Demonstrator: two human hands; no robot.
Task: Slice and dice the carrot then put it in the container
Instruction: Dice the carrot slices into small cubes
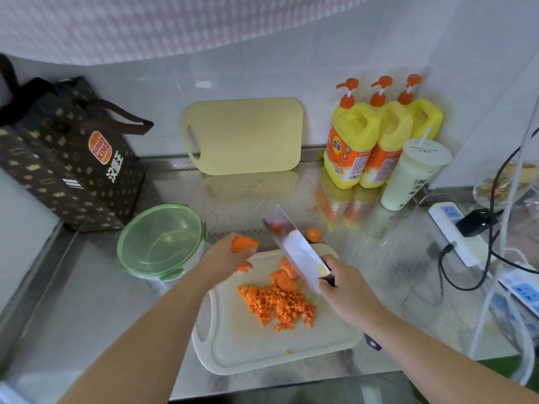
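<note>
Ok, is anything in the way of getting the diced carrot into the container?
Yes. The green lid sits on the container, covering its opening, left of the cutting board. The left hand holds a carrot piece, the right hand the cleaver.

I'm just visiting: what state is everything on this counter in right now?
container, green lid on.
left hand, holding a carrot chunk.
right hand, gripping the cleaver.
cleaver, raised at a slant.
diced carrot, piled on the cutting board.
carrot slices, not yet diced, beside the pile.
spare board, propped upright at the back.
cup, upright, lidded with straw.
</note>
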